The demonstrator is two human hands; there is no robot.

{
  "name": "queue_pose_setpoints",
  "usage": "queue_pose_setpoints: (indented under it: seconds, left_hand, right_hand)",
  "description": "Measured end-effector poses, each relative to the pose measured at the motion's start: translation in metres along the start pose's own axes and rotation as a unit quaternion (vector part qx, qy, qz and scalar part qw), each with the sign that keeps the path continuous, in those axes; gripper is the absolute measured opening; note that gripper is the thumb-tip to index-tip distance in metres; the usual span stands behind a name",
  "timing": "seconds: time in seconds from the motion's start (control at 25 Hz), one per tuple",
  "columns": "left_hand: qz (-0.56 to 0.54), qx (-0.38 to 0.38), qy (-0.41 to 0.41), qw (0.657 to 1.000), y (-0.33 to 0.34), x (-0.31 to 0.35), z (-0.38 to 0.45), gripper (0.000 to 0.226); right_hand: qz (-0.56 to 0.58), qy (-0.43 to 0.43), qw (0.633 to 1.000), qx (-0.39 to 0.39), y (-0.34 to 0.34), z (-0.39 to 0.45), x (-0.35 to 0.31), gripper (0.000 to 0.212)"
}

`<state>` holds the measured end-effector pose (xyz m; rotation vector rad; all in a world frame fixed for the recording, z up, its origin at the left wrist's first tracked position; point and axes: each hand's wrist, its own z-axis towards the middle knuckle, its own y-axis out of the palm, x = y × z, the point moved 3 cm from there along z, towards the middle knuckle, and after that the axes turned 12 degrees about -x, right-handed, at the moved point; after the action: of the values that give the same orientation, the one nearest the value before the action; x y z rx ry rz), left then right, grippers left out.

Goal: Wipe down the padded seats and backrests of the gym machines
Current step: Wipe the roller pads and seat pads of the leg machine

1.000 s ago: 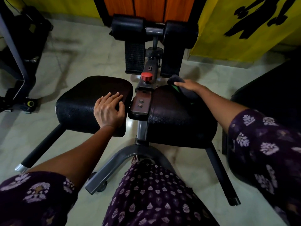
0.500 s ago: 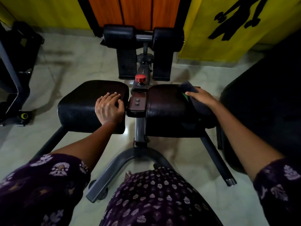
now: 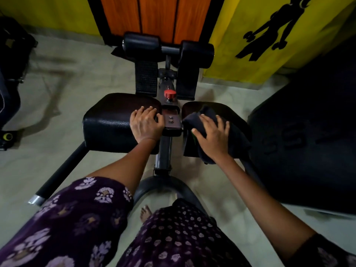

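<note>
while the left hand (image 3: 146, 124) is bracing the left pad (image 3: 107, 120), fingers together and flat, the right hand (image 3: 212, 137) is pressing a dark cloth (image 3: 231, 135) on the right pad (image 3: 229, 112), fingers spread; likely next, a sweep toward three o'clock.

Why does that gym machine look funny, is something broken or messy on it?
Nothing stands out. The left hand rests on the left pad, and the right hand presses a dark cloth on the right pad. No tears or spills show.
</note>
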<state>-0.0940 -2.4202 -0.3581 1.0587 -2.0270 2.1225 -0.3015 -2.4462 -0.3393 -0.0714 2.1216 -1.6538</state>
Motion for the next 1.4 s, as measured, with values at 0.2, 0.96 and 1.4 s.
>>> queue_pose_setpoints:
  seconds: [0.2, 0.96, 1.4]
  left_hand:
    - [-0.013, 0.024, 0.018, 0.999, -0.001, -0.004, 0.0, 0.038]
    - [0.043, 0.113, 0.043, 0.992, 0.006, -0.013, 0.002, 0.031]
    - [-0.005, 0.038, 0.0, 0.999, -0.003, -0.005, 0.0, 0.037]
  right_hand:
    - [-0.119, -0.153, 0.97, -0.145, 0.002, 0.032, -0.021, 0.056]
    - [-0.077, -0.113, 0.932, -0.335, 0.033, 0.181, -0.03, 0.033]
    - [-0.156, -0.298, 0.941, -0.048, -0.016, 0.019, 0.053, 0.063]
